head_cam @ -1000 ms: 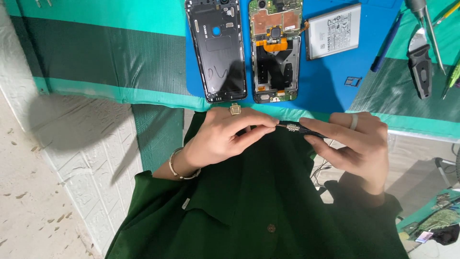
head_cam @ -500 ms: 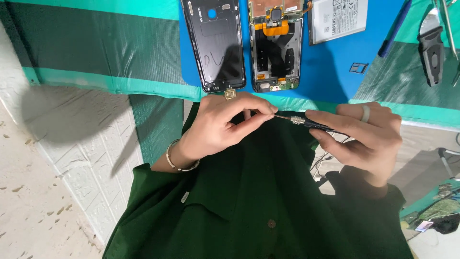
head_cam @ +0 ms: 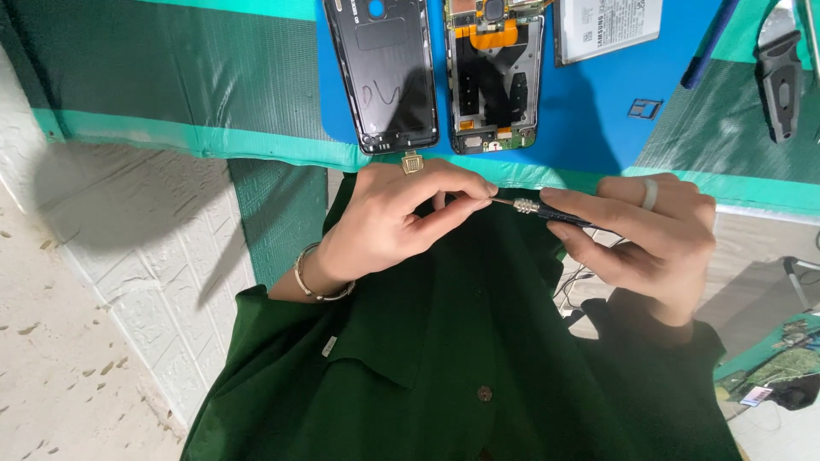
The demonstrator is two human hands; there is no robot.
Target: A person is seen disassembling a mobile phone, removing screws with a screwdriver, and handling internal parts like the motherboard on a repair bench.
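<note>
Both hands are up in front of the dark green shirt (head_cam: 444, 358), just below the table edge. The right hand (head_cam: 649, 239) has its fingers closed snugly around the dark handle of a small precision screwdriver (head_cam: 538, 210), with the metal collar and thin shaft poking out toward the other hand. The left hand (head_cam: 401, 218) is pinched shut on the very tip of that shaft, thumb against fingertips (whether a tiny screw sits in that pinch is too small to tell). A bracelet (head_cam: 320, 286) circles the left wrist.

Just above the left knuckles lies a black phone back cover (head_cam: 384, 77), and beside it, above the pinch, the opened phone body (head_cam: 494, 81). Beyond that, above the right hand, rests a flat battery (head_cam: 606, 26), all on a blue mat (head_cam: 589, 111).
</note>
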